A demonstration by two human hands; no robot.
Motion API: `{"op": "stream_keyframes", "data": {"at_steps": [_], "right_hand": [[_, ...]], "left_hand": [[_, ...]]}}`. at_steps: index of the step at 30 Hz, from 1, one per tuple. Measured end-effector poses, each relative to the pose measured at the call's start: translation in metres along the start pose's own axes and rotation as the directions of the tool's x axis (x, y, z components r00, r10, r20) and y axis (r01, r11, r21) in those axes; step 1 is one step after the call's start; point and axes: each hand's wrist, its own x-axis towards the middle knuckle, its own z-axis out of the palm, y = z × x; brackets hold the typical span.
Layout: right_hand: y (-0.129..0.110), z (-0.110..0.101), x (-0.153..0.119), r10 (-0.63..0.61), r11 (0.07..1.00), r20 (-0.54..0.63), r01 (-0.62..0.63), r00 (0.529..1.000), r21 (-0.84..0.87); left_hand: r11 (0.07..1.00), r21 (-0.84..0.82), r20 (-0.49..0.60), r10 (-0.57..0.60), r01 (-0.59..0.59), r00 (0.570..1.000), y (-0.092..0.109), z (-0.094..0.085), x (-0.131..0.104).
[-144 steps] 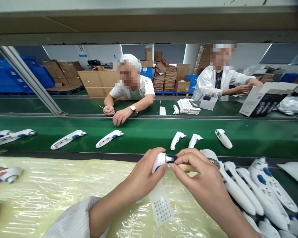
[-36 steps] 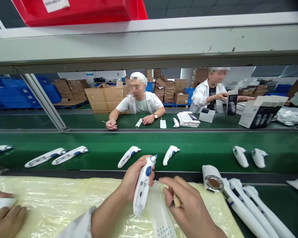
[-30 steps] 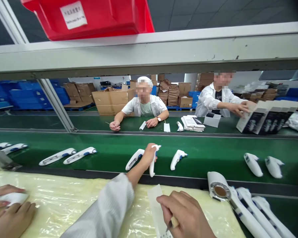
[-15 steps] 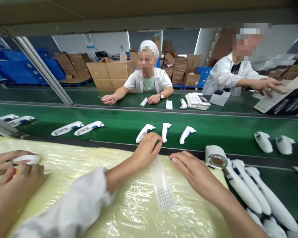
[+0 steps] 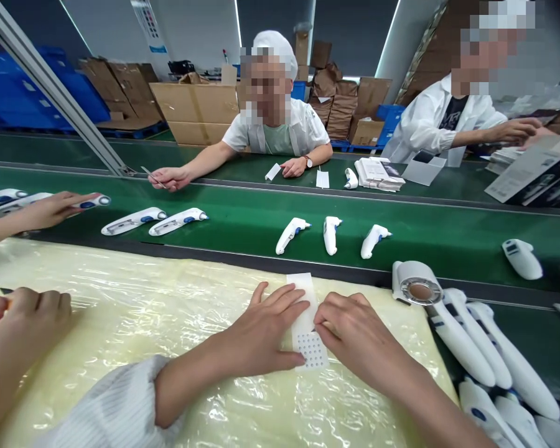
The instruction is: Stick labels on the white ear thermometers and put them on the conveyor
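Observation:
A white strip of small round dots point(image 5: 302, 320) lies on the plastic-covered table. My left hand point(image 5: 266, 330) rests across it with the fingers spread, the thumb near the dots. At the strip's right edge, my right hand point(image 5: 354, 336) is closed in a pinch just above the dots. A small dark tip shows at its fingertips, too little to name. Beyond my hands, white handheld devices with blue nozzles, one of them upright point(image 5: 331, 235), lie on the green belt point(image 5: 242, 218).
A tape roll point(image 5: 417, 283) sits at the table's right corner, beside a heap of white devices point(image 5: 466, 339). At left, another person's hand point(image 5: 46, 211) holds a device over the belt; a second hand point(image 5: 32, 317) is close by. Two people work across the belt.
My left hand has come back from the belt's edge onto the strip. My right hand has moved to the strip and closed. At left, another person's hand has carried a device over the belt.

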Motion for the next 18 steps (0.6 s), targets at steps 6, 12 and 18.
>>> {"op": "stream_keyframes", "data": {"at_steps": [6, 12, 18], "right_hand": [[0.0013, 0.0033, 0.0013, -0.034, 0.999, -0.018, 0.034, 0.999, 0.006], [0.0012, 0.0028, 0.0016, -0.034, 0.999, -0.011, 0.034, 0.999, 0.029], [0.0010, 0.0077, 0.0045, 0.010, 0.998, -0.016, -0.009, 1.000, 0.054]], "left_hand": [[1.000, -0.004, 0.020, 0.004, -0.004, 1.000, -0.0024, 0.0035, -0.0008], [0.998, -0.050, -0.032, 0.033, -0.034, 0.999, -0.0032, 0.0056, 0.0006], [0.998, -0.048, -0.059, 0.027, -0.030, 0.998, -0.0021, 0.0059, -0.0005]]}}
